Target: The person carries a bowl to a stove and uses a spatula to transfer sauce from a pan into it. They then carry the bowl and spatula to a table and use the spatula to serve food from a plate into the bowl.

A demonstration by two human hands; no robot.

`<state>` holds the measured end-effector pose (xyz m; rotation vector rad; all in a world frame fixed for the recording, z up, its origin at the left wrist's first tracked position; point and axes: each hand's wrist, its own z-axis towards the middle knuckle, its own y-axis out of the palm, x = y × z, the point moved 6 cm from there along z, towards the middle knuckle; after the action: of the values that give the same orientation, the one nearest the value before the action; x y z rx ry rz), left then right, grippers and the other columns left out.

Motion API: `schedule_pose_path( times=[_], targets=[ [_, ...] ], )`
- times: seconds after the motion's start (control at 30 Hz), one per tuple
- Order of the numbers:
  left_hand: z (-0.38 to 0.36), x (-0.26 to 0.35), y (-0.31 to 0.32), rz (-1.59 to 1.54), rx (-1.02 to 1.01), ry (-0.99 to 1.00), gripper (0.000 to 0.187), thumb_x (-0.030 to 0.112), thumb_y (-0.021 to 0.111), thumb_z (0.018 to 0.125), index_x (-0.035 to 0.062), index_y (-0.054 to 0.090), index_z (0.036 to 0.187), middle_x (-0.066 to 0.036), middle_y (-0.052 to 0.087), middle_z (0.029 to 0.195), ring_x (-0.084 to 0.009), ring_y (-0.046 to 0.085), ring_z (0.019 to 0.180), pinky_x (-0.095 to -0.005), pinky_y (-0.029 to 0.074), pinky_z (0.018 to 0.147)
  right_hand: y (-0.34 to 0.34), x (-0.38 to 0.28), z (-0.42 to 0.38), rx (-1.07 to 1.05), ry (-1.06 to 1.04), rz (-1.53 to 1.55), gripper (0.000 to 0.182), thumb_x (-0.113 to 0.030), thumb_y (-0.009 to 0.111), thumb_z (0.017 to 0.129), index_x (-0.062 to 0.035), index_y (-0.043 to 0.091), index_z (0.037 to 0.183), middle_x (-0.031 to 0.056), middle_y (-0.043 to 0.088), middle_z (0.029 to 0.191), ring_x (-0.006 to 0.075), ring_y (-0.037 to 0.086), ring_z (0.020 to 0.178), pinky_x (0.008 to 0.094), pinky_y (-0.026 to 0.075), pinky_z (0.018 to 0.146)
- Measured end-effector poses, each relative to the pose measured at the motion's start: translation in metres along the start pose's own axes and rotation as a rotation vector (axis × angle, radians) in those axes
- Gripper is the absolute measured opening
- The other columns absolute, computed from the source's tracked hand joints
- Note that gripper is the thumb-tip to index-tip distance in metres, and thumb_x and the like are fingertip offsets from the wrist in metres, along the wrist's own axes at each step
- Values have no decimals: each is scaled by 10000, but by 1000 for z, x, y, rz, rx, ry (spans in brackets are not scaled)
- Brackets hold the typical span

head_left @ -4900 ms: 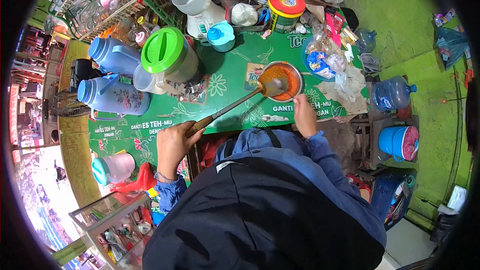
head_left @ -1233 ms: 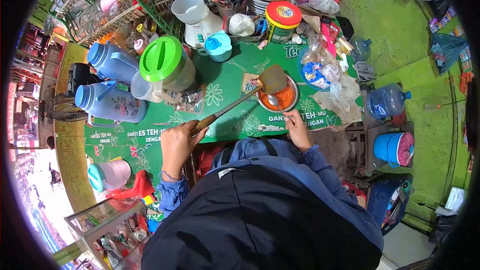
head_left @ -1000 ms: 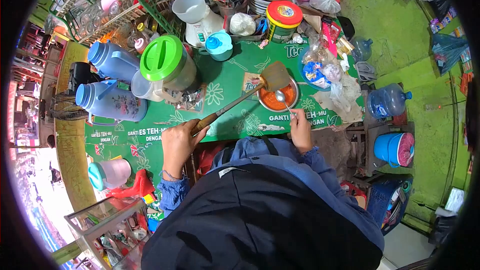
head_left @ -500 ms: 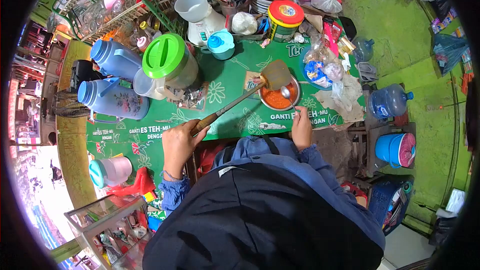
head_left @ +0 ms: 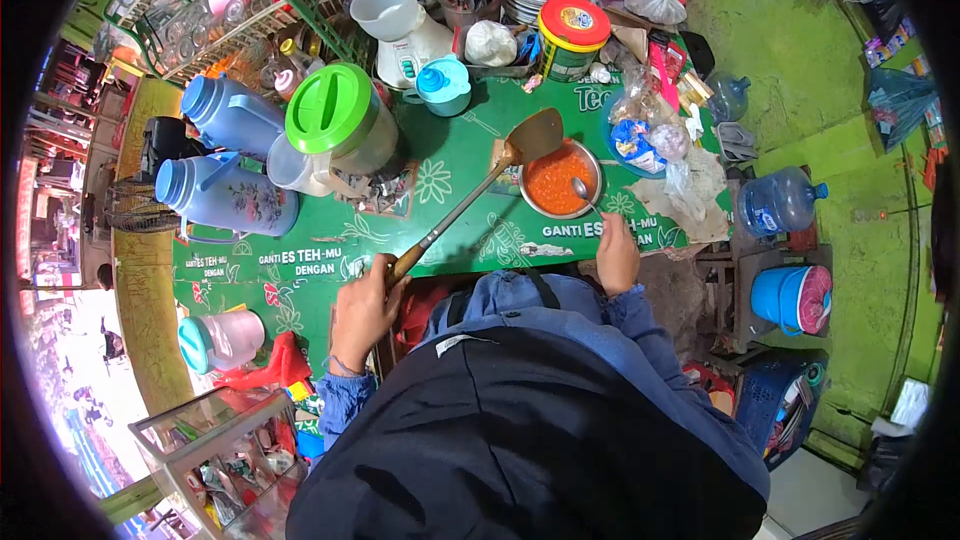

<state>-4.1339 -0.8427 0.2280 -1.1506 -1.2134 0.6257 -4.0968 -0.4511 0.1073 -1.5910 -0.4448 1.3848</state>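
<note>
Grip: left hand [head_left: 362, 318] closed round spatula [head_left: 540, 135], right hand [head_left: 618, 252] pinching spoon [head_left: 581, 189] | bowl [head_left: 599, 180]: near tabletop's [head_left: 455, 140] front edge, right of centre | sauce [head_left: 550, 180] already inside; spoonwork seems underway, remainder unclear

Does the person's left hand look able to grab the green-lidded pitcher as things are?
Probably not right away: the left hand is closed around the spatula, so it would likely have to let go first. Otherwise the way seems free, with nothing tall between it and the pitcher.
</note>
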Motion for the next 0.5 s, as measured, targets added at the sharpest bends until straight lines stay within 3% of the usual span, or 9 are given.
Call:
schedule_pose_path(
  times=[0.17,0.27,0.37,0.43,0.5],
  targets=[
    [-7,8,2,-37,65,-15,326,252,685,892,61,528,1104,-159,613,706,-339,624,626,-430,460,539,17,14,-1,-35,-143,-157,159,-135,498,968,-117,576,1106,135,654,994,359,632,888,462,496,722],
    [-8,6,10,-65,92,-4,326,226,686,888,47,529,1110,-156,613,725,-350,609,642,-441,449,551,11,11,-3,77,-186,-166,159,-139,491,973,-106,576,1103,138,650,950,360,631,869,469,490,720],
    [-8,10,6,-53,165,100,312,174,697,854,47,542,1094,-155,625,805,-347,607,707,-446,450,608,19,20,-3,82,-133,-67,162,-134,483,982,-96,570,1113,143,632,864,365,627,825,465,489,703],
    [-8,10,1,-42,158,122,280,115,692,822,52,561,1062,-145,619,895,-334,597,782,-440,443,669,11,36,-4,257,68,235,161,-131,490,988,-87,559,1127,142,601,775,322,621,718,425,473,642],
    [-8,2,6,13,168,149,255,105,683,822,53,569,1043,-136,605,901,-326,590,793,-431,439,682,-3,29,3,237,135,329,160,-131,498,987,-90,557,1130,138,592,758,288,605,679,399,457,616]
  ],
)
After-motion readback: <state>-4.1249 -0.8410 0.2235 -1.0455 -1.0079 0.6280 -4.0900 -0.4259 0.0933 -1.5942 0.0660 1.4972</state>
